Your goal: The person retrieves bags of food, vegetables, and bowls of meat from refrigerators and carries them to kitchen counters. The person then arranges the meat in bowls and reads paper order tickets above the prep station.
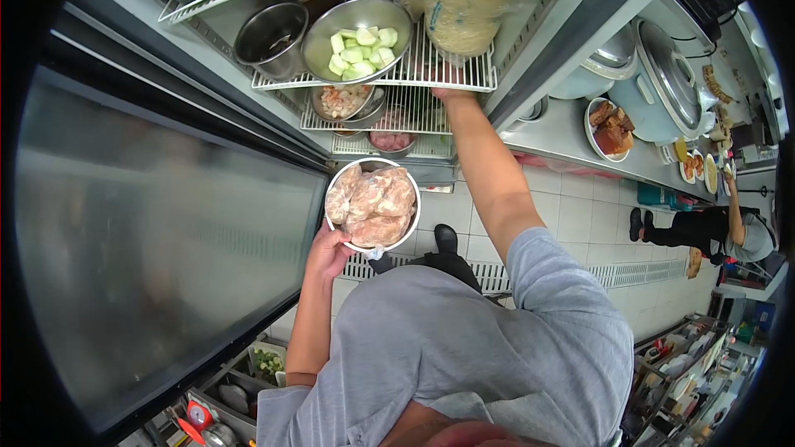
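Observation:
My left hand (330,251) is closed on the rim of a white bowl (417,212), with the thumb over its edge. Pale raw meat in clear plastic (371,203) fills that bowl. My right arm stretches into the open fridge, and my right hand (451,93) is at the right end of a white wire shelf (426,70); its fingers are hidden there. Above it sits a plastic bag of pale noodles (464,12). On the same shelf, a steel bowl (319,37) holds cut green vegetable pieces (362,51), beside a dark metal pot (269,37).
Lower shelves hold a bowl of shrimp-like pieces (342,102) and a container of pink meat (391,141). The glass fridge door (166,240) stands open at left. A counter at right carries a bowl of browned meat (611,128) and a large lidded pot (667,74). Another person (720,232) stands farther right.

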Tool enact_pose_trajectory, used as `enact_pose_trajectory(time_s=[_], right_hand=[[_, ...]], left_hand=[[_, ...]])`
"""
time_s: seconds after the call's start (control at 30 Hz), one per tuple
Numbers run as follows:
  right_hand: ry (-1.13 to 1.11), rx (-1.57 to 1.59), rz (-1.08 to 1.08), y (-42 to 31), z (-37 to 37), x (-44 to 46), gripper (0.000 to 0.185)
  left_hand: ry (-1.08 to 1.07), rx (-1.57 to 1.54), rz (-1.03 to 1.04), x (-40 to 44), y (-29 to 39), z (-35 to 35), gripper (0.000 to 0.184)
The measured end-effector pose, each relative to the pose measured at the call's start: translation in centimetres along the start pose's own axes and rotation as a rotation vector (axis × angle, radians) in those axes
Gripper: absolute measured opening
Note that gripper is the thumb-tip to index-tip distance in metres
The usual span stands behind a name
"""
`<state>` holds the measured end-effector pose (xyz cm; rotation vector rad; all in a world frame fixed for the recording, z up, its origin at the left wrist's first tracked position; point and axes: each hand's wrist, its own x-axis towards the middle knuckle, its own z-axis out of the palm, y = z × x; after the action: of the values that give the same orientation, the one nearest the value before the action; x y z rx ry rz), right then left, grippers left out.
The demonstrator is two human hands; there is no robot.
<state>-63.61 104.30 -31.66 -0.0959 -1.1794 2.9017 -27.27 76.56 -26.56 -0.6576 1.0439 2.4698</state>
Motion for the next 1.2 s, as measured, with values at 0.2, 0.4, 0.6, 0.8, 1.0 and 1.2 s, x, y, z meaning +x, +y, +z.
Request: enact_pose_trajectory(time_s=[0.2,0.4,0.6,0.8,1.0,1.2], right_hand=[[0.252,0.43,0.156,-1.0,2.2,-8.3,0.046],[0.301,0.472,0.255,0.0,-0.3,-20.0,0.051],[0.213,0.402,0.311,-1.7,-2.8,-29.3,0.058],[0.188,0.334,0.255,-6.7,-3.5,-36.3,0.06],[0.211,0.184,0.046,-12.9,-3.5,-41.8,0.062],[0.282,0.177,-0.158,-16.4,-3.5,-46.5,0.053]], left_hand=[[0.004,-0.021,0.001,-0.5,-1.0,-1.9,0.075],[0.018,0.003,0.007,-1.2,-1.3,-3.7,0.078],[0.034,0.017,0.009,-2.7,-0.8,-6.4,0.083],[0.028,0.051,-0.019,-3.5,-0.1,-7.7,0.076],[-0.034,0.014,-0.018,-4.3,-0.1,-8.2,0.069],[-0.062,-0.007,-0.044,-3.5,-0.8,-9.5,0.058]])
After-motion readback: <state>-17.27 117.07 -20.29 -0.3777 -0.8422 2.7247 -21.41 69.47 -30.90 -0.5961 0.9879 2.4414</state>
